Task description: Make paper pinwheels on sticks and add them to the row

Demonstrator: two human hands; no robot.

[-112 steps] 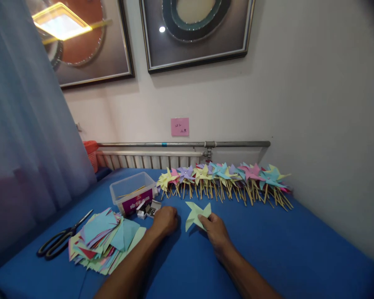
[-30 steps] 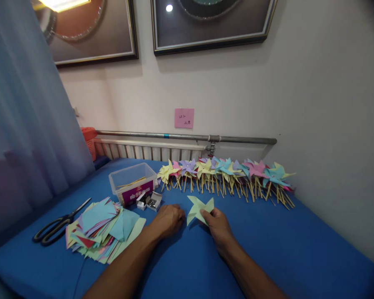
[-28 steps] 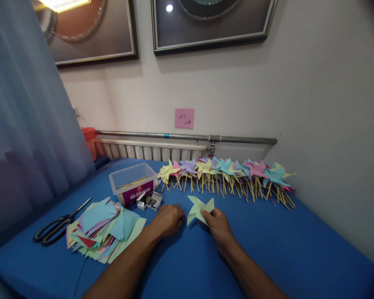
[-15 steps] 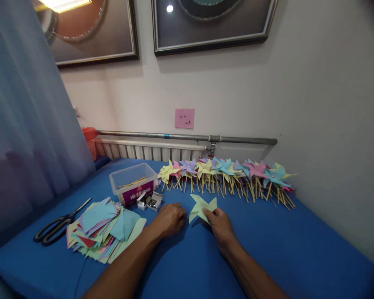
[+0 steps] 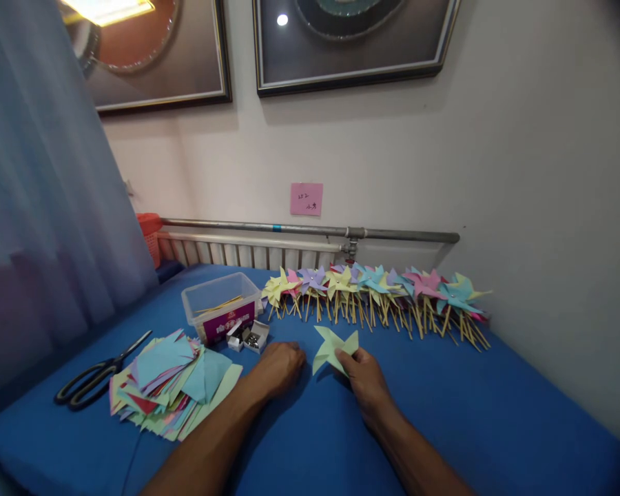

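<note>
My right hand (image 5: 364,375) pinches a light green paper pinwheel head (image 5: 331,347) at its middle, holding it just above the blue table (image 5: 496,413). My left hand (image 5: 282,365) rests on the cloth just left of it, fingers curled into a loose fist; what is inside, if anything, is hidden. Small open boxes of metal pins (image 5: 248,337) lie close in front of the left hand. A row of finished pinwheels on wooden sticks (image 5: 377,293) lies along the far edge by the wall.
A clear plastic tub (image 5: 220,313) holding sticks stands behind the pin boxes. A heap of cut coloured paper squares (image 5: 173,389) lies at the left, with black scissors (image 5: 96,377) beyond it. A curtain (image 5: 46,207) hangs at the left; a radiator pipe (image 5: 310,231) runs along the wall.
My right hand has turned and shifted the green pinwheel head slightly to the right. My left hand has stayed curled beside it. The view has dipped a little.
</note>
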